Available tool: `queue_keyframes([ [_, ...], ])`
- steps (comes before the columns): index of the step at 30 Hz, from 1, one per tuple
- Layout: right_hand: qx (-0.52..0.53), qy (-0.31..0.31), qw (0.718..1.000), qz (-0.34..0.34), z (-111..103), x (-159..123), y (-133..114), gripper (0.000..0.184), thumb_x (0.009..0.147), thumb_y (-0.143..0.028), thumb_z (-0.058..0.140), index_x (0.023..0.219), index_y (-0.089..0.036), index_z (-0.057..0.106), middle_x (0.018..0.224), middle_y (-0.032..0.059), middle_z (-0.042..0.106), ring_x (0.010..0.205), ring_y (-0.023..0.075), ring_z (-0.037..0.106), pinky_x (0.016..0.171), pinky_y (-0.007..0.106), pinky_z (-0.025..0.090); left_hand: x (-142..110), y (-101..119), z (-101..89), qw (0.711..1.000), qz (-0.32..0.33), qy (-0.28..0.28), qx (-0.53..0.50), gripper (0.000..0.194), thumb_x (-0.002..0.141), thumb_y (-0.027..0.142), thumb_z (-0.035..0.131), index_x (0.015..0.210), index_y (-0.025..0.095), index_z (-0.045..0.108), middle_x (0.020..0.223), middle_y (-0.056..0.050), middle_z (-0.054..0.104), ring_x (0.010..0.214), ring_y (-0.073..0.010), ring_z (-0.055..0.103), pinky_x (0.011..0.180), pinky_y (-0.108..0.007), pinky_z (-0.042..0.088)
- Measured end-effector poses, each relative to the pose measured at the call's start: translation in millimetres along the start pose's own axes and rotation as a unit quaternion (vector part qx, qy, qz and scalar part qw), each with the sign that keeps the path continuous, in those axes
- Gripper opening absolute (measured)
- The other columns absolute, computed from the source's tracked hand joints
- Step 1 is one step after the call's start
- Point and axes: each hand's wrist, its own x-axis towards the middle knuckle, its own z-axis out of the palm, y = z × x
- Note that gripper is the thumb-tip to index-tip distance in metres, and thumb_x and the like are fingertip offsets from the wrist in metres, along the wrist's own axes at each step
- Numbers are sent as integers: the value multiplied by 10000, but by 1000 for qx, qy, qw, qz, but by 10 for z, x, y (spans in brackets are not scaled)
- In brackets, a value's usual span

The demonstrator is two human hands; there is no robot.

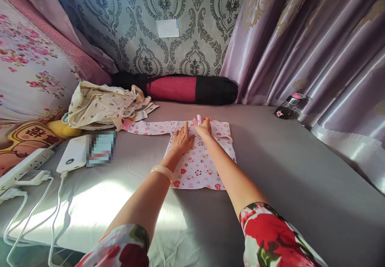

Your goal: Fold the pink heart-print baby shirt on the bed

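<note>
A child-size long-sleeved shirt (200, 172), white and pink with hearts and flowers, lies spread on the grey bed sheet (270, 170). Its left sleeve (152, 128) stretches out to the left and ends in a pink cuff (126, 125). The other sleeve looks folded inward across the top of the shirt. My left hand (181, 139) rests flat on the upper left of the fabric, fingers spread. Close beside it, my right hand (204, 128) is closed with a bit of the folded sleeve (199, 119) sticking up at its fingers. The fingertips are partly hidden.
Crumpled cream printed clothes (99, 105) lie at the back left. Behind the shirt is a black and red rolled bag (173, 89). A power bank (73, 153), power strip (25, 166) and cables are at left; a dark bottle (288, 106) lies at right by the curtain (300, 50).
</note>
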Motion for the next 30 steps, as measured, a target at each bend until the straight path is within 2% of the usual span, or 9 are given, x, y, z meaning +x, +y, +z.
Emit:
queue_keyframes([
  [4, -50, -4, 999, -7, 124, -92, -51, 698, 763, -329, 687, 1377, -150, 406, 1384, 169, 539, 1301, 262, 504, 1059, 350, 410, -3, 11, -20, 1000, 6, 3, 10, 737, 944, 310, 387, 1568, 119, 44, 1515, -198, 420, 1386, -266, 422, 1166, -443, 260],
  [7, -58, -33, 998, -20, 139, -153, -88, 580, 907, -484, 500, 1382, -155, 449, 1353, 139, 589, 1272, 271, 530, 1059, 387, 409, -3, 21, -37, 1000, 19, 3, 16, 753, 930, 280, 395, 1570, 129, 27, 1526, -187, 408, 1387, -261, 418, 1153, -447, 280],
  [9, -95, -66, 993, -32, 130, -180, -99, 492, 981, -460, 329, 1302, -166, 558, 1293, 125, 639, 1237, 273, 560, 1038, 393, 421, 2, 22, -38, 1000, 21, 7, 15, 744, 926, 282, 403, 1568, 141, 55, 1534, -178, 400, 1388, -261, 415, 1146, -449, 290],
  [11, -169, -94, 979, -62, 121, -195, -99, 520, 1008, -389, 226, 1168, -162, 666, 1215, 133, 683, 1197, 273, 586, 1014, 380, 428, 9, 18, -29, 1000, 15, 7, 23, 704, 923, 286, 408, 1555, 136, 137, 1525, -178, 409, 1377, -268, 423, 1147, -446, 288],
  [15, -270, -116, 947, -131, 108, -220, -78, 437, 973, -255, 312, 1034, -154, 733, 1147, 132, 709, 1155, 261, 593, 992, 335, 419, 18, 3, -2, 998, 4, 1, 55, 587, 916, 290, 422, 1472, 123, 334, 1409, -181, 514, 1312, -282, 475, 1127, -427, 318],
  [18, -283, -116, 940, -151, 83, -253, -43, 360, 924, -185, 392, 1059, -156, 724, 1207, 120, 682, 1184, 260, 557, 999, 329, 405, 15, 7, 3, 998, -14, 2, 62, 598, 900, 287, 452, 1458, 106, 339, 1363, -200, 536, 1298, -294, 484, 1113, -430, 341],
  [22, -348, -72, 920, -167, 14, -274, 79, 419, 930, -202, 389, 1259, -95, 625, 1398, 165, 550, 1279, 284, 477, 1050, 367, 368, 12, 34, 2, 996, -59, 6, 65, 700, 909, 365, 481, 1500, 61, 262, 1526, -272, 341, 1428, -363, 332, 1143, -490, 299],
  [25, -386, -49, 911, -135, -68, -229, 220, 570, 974, -316, 352, 1441, 0, 431, 1561, 217, 338, 1428, 318, 299, 1151, 428, 248, 10, 54, 1, 994, -83, 7, 64, 724, 931, 461, 462, 1505, 57, 280, 1603, -275, 171, 1481, -394, 209, 1169, -507, 254],
  [30, -425, -71, 900, -69, -263, -87, 401, 685, 1017, -434, 217, 1540, 9, 228, 1633, 212, 135, 1500, 334, 114, 1190, 523, 101, 3, 63, -3, 995, -75, -3, 72, 683, 957, 472, 414, 1513, 88, 310, 1609, -234, 208, 1485, -377, 211, 1186, -503, 227],
])
